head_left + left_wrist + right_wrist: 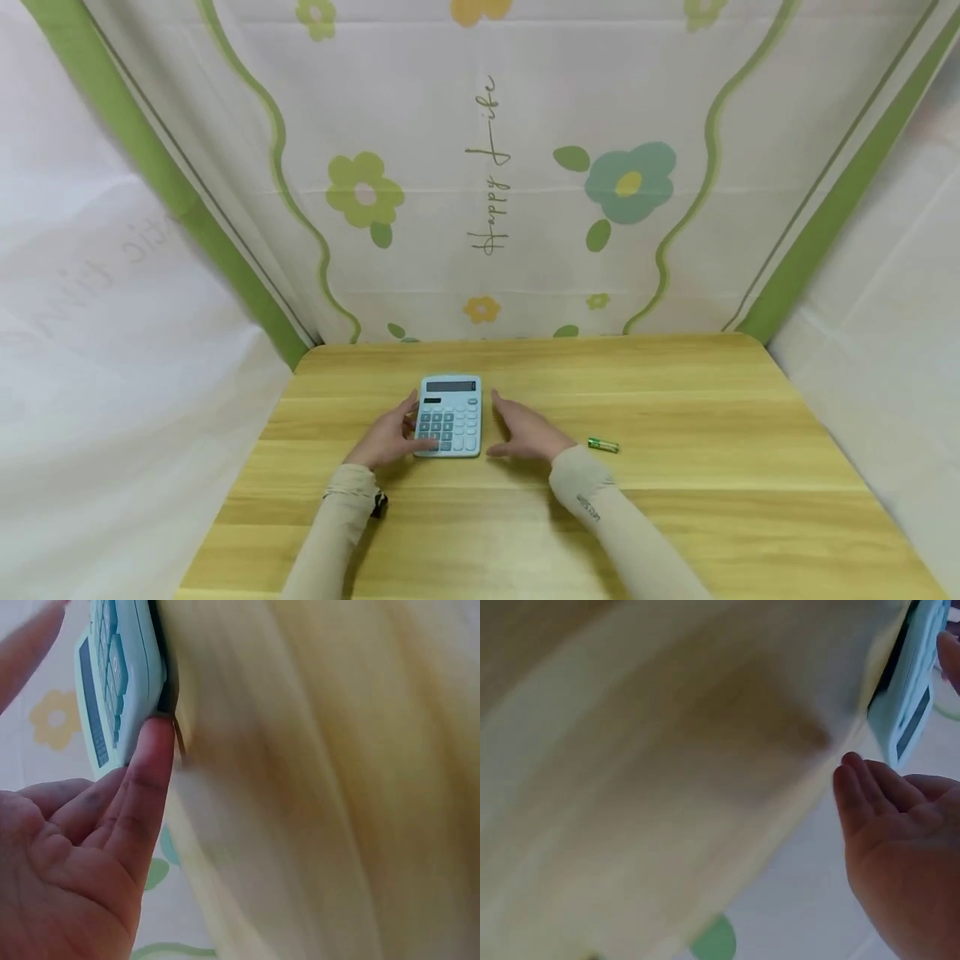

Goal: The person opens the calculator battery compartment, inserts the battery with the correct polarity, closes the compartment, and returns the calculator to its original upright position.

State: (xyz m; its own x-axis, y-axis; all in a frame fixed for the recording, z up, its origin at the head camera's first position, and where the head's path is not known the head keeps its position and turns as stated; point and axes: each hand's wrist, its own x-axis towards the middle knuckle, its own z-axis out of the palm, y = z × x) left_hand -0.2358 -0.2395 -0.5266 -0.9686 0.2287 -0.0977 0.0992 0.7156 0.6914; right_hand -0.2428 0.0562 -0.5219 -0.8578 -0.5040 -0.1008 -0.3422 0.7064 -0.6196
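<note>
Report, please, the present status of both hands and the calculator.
Left hand touching calculator; right hand open, apart. Calculator face-up. Green battery off to right, not in way.

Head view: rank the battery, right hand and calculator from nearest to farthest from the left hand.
1. Calculator: against the left hand, on its right.
2. Right hand: just beyond the calculator's right edge.
3. Battery: farthest right, past the right wrist.

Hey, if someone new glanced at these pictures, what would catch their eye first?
Most likely the pale blue calculator on the wooden table, between the left hand, which touches it, and the right hand, just off its other side. Next, perhaps the big blue-green flower on the white cloth behind the table, then the small green battery lying to the right of the right hand.
</note>
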